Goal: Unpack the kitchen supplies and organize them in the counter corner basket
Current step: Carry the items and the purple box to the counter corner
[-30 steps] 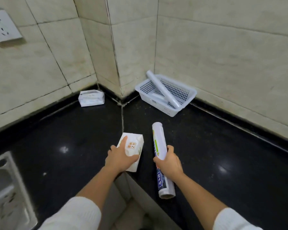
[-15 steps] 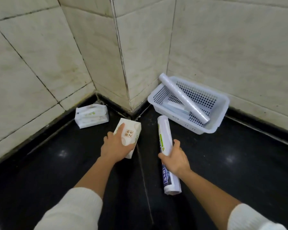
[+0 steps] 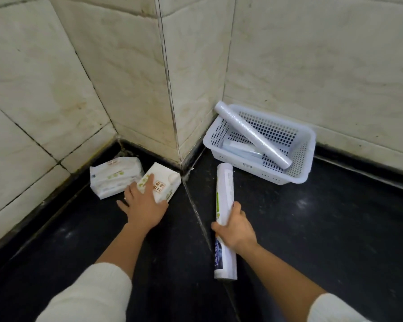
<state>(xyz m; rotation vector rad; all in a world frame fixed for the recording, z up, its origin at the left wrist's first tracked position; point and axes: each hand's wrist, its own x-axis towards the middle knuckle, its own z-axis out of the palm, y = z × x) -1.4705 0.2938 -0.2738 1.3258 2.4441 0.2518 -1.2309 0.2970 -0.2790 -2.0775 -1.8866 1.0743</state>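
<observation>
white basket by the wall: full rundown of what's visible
The white basket is a rectangular perforated tray, plastic by its look, with a solid rolled rim. It sits upright on the black counter, right of the jutting wall corner and close to the wall. A clear-wrapped roll lies diagonally in it, one end poking over the far-left rim; flat pale packets lie beneath. Neither hand touches it.
</observation>
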